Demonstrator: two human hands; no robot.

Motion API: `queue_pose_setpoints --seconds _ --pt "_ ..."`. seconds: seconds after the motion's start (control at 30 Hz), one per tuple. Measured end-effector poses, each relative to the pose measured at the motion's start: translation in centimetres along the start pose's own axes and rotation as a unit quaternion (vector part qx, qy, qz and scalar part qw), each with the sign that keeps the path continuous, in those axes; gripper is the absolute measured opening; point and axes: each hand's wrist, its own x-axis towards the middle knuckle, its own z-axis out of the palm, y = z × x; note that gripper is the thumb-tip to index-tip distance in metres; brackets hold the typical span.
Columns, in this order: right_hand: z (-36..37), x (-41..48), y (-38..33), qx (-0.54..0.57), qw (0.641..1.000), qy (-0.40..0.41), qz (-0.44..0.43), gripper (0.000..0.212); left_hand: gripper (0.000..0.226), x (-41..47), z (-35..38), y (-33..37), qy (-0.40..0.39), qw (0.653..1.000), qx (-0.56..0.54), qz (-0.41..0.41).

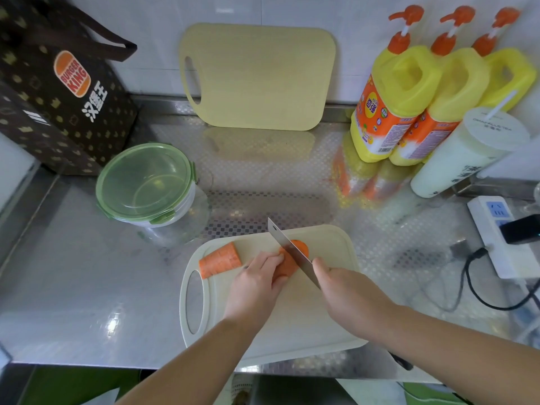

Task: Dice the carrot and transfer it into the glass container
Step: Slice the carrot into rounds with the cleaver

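Note:
Two orange carrot pieces lie on a pale cutting board (327, 244). The left carrot piece (218, 259) lies free near the board's handle hole. My left hand (257, 283) holds down the right carrot piece (292, 260) with curled fingers. My right hand (347, 293) grips a knife (289, 249) whose blade runs lengthwise along this piece. The glass container (146, 185) stands to the board's upper left, with its green clip lid on.
A second, yellowish cutting board (257, 77) leans on the back wall. A brown paper bag (58, 92) stands at the back left. Three yellow pump bottles (409, 92) and a white cup (467, 153) are at the right. A power strip (496, 235) with cables lies further right.

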Motion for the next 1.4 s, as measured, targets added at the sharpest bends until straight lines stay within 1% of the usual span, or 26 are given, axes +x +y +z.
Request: queue_pose_setpoints --seconds 0.2,0.37,0.4,0.5,0.53,0.63,0.8,0.93,1.03,1.17,1.4 --pt "1.0 0.6 0.0 0.026 1.000 0.012 0.003 0.068 0.033 -0.1 -0.2 0.3 -0.008 1.000 0.002 -0.009" --pt "1.6 1.0 -0.2 0.002 1.000 0.025 0.012 0.071 0.034 0.0 -0.1 0.3 -0.012 1.000 -0.002 -0.021" --pt "1.6 0.9 -0.2 0.002 1.000 0.024 0.010 0.068 0.034 0.0 -0.2 0.4 -0.016 0.999 -0.006 -0.027" --pt "1.4 0.1 0.2 0.039 0.998 0.038 0.013 0.041 0.036 0.0 -0.3 0.5 -0.024 0.999 -0.013 -0.030" --pt "1.2 -0.2 0.3 0.044 0.997 0.052 0.019 0.037 0.037 0.0 -0.3 0.5 -0.022 0.999 -0.012 -0.028" --pt "0.5 -0.9 0.4 0.034 0.996 0.081 0.019 0.037 0.038 0.0 -0.4 0.6 -0.023 0.999 -0.017 -0.034" --pt "0.1 -1.4 -0.3 -0.021 0.998 0.060 -0.002 0.036 0.038 -0.2 -0.4 0.6 -0.018 0.998 -0.030 -0.052" --pt "0.5 -1.4 -0.5 -0.031 0.997 0.067 -0.006 0.049 0.036 -0.2 -0.4 0.7 -0.013 0.998 -0.032 -0.054" --pt "0.4 -1.5 -0.5 -0.025 0.997 0.074 -0.008 0.055 0.035 -0.1 -0.4 0.8 -0.011 0.998 -0.030 -0.053" --pt "0.2 -1.6 -0.9 -0.031 0.997 0.068 -0.008 0.066 0.035 -0.1 -0.4 0.7 -0.014 0.998 -0.027 -0.056" --pt "0.6 -0.4 -1.1 -0.023 0.999 0.040 0.000 0.068 0.032 0.1 -0.3 0.5 -0.019 0.997 -0.038 -0.059"
